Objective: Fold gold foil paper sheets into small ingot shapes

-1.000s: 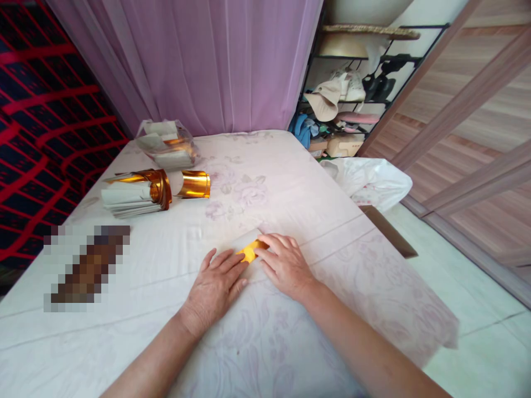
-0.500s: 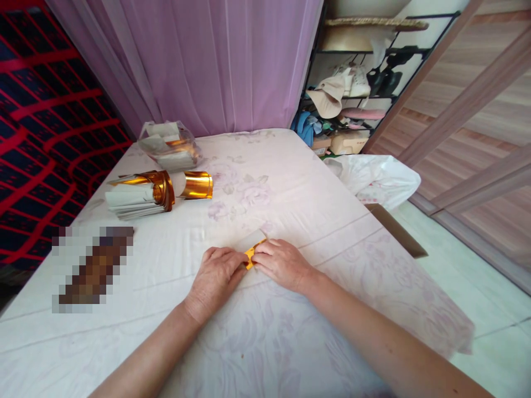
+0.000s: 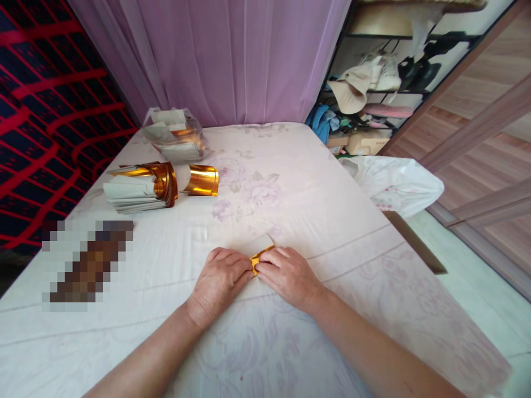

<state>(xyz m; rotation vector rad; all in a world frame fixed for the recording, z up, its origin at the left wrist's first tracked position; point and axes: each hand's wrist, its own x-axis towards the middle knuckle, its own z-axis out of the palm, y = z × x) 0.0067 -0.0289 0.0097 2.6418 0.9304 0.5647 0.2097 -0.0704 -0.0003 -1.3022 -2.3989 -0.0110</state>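
A small gold paper (image 3: 258,255) is pinched between the curled left hand (image 3: 219,279) and right hand (image 3: 288,275) on the sheet (image 3: 290,188), with gold rolls (image 3: 182,181) lying well apart.

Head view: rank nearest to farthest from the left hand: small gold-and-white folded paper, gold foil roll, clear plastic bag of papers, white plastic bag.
From the left hand:
1. Small gold-and-white folded paper, touching its fingers.
2. Gold foil roll, ahead, slightly left.
3. Clear plastic bag of papers and white plastic bag: too close to call; one far left, one at the right edge.
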